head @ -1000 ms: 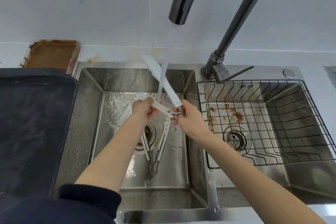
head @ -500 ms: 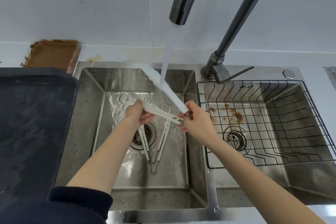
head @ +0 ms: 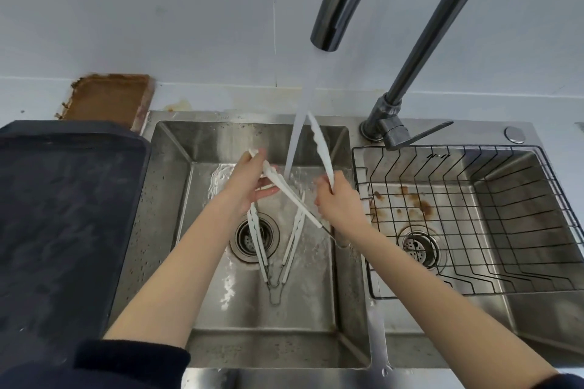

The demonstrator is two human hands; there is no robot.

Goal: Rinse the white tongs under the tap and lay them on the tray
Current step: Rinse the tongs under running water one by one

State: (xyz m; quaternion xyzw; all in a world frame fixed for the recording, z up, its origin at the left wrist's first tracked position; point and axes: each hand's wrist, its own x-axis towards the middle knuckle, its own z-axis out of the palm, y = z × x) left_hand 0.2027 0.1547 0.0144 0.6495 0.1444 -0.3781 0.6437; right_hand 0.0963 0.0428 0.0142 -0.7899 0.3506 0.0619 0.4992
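Now, two hands over the left basin. The left hand (head: pixel 249 186) grips one arm of the white tongs (head: pixel 294 196) near its tip, fingers curled round it; the right hand (head: pixel 336 202) grips the other arm lower down, that arm rising past the fingers toward the tap (head: pixel 341 0). So the tongs are spread wide in a V, hinge end down by the right wrist, held above the basin floor. One stream of water (head: pixel 298 133) falls from the spout, passing between the two arms and just beside the upright one, splashing on the steel below. Under the hands, a second pair of white tongs (head: pixel 276 249) lies flat in the basin, its arms open, one crossing the drain (head: pixel 254 235). That makes two pairs, one held, one lying. The sink (head: pixel 357 262) has two basins; the right one carries one wire basket (head: pixel 474 221) with a second drain (head: pixel 418 246) beneath it. To the left, one dark tray (head: pixel 63 230) sits on the surface, touching the sink's edge, with one brown board (head: pixel 107 98) behind it against the wall.
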